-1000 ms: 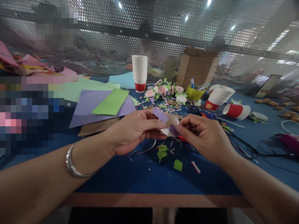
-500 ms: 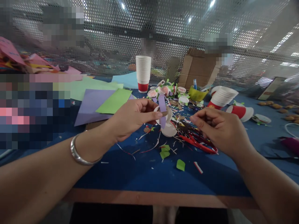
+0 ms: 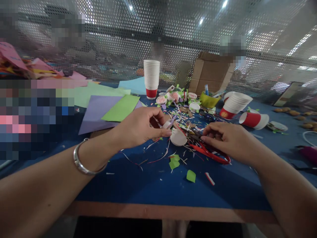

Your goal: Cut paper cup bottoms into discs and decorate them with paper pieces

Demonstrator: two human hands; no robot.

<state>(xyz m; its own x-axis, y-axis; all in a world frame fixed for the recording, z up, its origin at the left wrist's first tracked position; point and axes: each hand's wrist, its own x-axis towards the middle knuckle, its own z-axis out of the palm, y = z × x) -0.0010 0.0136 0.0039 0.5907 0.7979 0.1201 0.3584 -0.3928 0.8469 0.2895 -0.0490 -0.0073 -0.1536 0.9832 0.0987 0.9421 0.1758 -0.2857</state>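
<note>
My left hand (image 3: 145,127) is closed, pinching a small white piece of a cut paper cup with a purple paper strip (image 3: 172,121) on it, mostly hidden by the fingers. Below those fingertips a round white cup piece (image 3: 178,138) lies on the blue table. Lower to the right, my right hand (image 3: 221,137) has its fingers curled at the scissors, whose red handles (image 3: 210,154) rest among paper scraps. Thumb and fingertips close around the scissors near the pivot; how firm the grip is cannot be seen.
Purple paper (image 3: 95,114) and a green sheet (image 3: 121,108) lie left. Behind are a tall cup stack (image 3: 152,77), small paper figures (image 3: 174,96), a yellow container (image 3: 209,100) and a cardboard box (image 3: 210,74). Tipped cups (image 3: 254,119) lie right. The table edge (image 3: 158,210) is in front.
My right hand has moved down and slightly left to the scissors. My left hand has turned the piece, so its purple strip now lies slanted instead of upright.
</note>
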